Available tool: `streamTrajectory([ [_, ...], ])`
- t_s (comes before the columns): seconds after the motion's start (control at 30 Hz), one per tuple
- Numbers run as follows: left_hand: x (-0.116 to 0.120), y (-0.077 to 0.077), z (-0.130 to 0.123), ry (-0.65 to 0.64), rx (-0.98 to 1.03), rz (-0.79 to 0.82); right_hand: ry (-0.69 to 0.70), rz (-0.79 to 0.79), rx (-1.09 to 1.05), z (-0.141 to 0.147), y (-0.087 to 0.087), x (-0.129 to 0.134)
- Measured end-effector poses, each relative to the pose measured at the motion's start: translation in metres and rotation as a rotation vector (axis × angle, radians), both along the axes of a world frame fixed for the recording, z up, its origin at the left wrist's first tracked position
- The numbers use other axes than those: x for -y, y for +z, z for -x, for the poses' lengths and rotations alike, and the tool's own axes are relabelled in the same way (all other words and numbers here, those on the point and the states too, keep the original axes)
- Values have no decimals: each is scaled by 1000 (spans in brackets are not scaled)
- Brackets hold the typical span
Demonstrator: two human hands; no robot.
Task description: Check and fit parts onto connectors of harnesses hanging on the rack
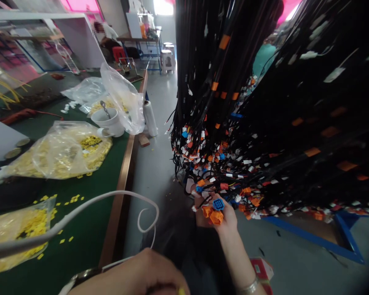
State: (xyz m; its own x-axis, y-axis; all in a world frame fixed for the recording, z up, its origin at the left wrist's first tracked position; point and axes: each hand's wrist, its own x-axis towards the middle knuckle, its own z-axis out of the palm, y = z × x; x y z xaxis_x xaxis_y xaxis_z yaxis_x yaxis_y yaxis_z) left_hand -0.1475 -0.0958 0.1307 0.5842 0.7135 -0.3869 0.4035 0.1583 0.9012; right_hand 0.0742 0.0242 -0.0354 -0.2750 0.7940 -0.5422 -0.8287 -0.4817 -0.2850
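Holding seems the step; the right hand (229, 217) has its fingers round orange connectors (216, 218), the left hand (149, 270) grips a yellow piece (181, 291); moving either calls for steadiness

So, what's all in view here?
wires: many, black, hanging right
connectors: many, orange, blue, white, on wires
bench: one, green-topped, left
bags: at least three, clear, on bench
pieces: many, yellow, bags and bench
mug: one, white, on bench
cable: one, white, foreground
roll: one, white, beside bench
frame: one, blue, lower right
box: one, red, lower right
stools: several, red and white, background
people: at least two, background
right hand: one, holding connectors, centre
left hand: one, bottom centre
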Motion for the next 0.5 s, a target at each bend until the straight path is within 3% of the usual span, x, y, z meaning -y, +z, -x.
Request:
streamTrajectory([
  [0.13, -6, -14, -22, 207, -63, 18, 9, -48, -54, 2, 6, 1],
  [0.27, -12, -36, -44, 270, 27, 45, -18, -91, -130, 3, 14, 4],
  [0.5, -43, -71, -75, 611, 166, 24, -58, -118, -236, 4, 21, 9],
])
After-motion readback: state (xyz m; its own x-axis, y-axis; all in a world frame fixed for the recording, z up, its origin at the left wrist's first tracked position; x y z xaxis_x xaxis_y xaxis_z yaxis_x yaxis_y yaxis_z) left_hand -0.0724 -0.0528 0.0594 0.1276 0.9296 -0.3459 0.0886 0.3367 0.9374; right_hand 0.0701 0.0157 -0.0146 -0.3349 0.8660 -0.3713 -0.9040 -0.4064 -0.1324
